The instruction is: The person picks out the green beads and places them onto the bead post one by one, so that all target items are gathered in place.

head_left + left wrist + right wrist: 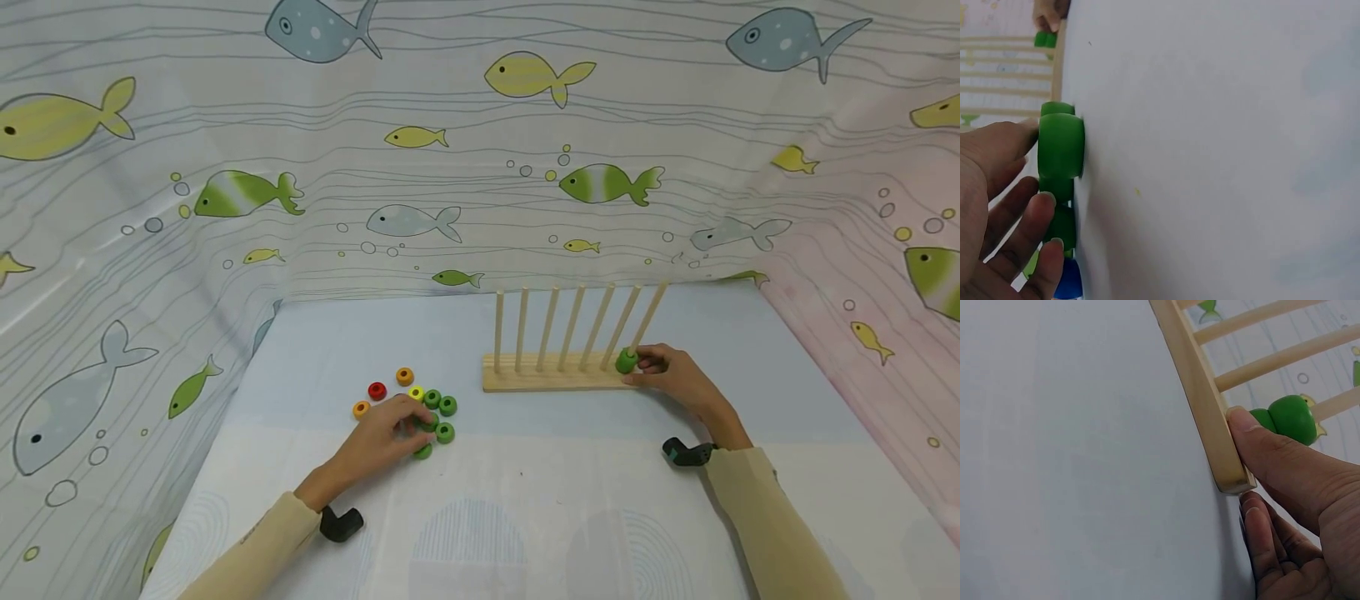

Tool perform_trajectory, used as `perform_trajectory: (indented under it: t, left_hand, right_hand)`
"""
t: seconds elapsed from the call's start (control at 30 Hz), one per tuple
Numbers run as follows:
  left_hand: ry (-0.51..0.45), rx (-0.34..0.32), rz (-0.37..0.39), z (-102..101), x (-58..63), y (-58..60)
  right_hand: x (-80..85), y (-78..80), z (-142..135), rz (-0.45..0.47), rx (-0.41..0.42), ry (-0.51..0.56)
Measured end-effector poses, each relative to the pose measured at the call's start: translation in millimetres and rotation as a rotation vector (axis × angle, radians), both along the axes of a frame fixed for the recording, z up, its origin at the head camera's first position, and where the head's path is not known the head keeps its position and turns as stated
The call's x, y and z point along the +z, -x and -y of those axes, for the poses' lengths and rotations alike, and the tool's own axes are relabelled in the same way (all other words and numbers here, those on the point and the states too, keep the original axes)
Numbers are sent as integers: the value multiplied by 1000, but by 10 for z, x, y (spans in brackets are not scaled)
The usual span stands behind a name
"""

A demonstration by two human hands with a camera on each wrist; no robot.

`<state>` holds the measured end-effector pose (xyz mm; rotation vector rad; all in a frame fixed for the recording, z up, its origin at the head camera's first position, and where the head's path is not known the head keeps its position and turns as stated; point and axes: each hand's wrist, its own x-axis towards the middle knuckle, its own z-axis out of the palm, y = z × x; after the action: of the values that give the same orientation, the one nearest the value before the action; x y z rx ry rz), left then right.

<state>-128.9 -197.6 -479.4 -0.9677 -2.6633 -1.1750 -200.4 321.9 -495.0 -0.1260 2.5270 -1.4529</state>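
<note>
A wooden peg rack [551,380] with a row of upright dowels stands right of the middle in the head view. On its rightmost peg sit two stacked green beads [1291,420]. My right hand [678,383] grips that end of the base, thumb on top and fingertips at the end edge. Over a cluster of loose green beads [445,432] on the left is my left hand [386,435], fingers loosely bent. In the left wrist view its thumb reaches the nearest green bead [1061,147], with the other fingers spread beside the beads.
Around the left hand lie a red bead [377,391], orange beads [405,376] and a yellow bead [416,392]. A blue bead [1069,279] shows low in the left wrist view. A fish-print cloth [480,183] hangs behind the white table [525,517].
</note>
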Motion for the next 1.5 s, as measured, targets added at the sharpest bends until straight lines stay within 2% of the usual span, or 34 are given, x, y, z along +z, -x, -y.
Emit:
perform_trajectory:
  t: [0.27, 0.5, 0.63, 0.9, 1.27, 1.5]
  left_hand:
    - [-10, -9, -36, 46, -5, -20]
    - [10, 15, 66, 80, -15, -55]
    - [36, -7, 124, 100, -19, -58]
    - [108, -38, 179, 130, 41, -50]
    - [148, -18, 209, 171, 83, -36]
    - [160, 9, 195, 162, 94, -33]
  right_hand:
    - [5, -9, 7, -4, 2, 2]
    - [-1, 6, 10, 4, -3, 1]
    - [8, 1, 9, -2, 1, 4]
    - [28, -16, 0, 10, -3, 23]
    - [-28, 39, -17, -15, -4, -31]
    - [-28, 27, -22, 10, -11, -15]
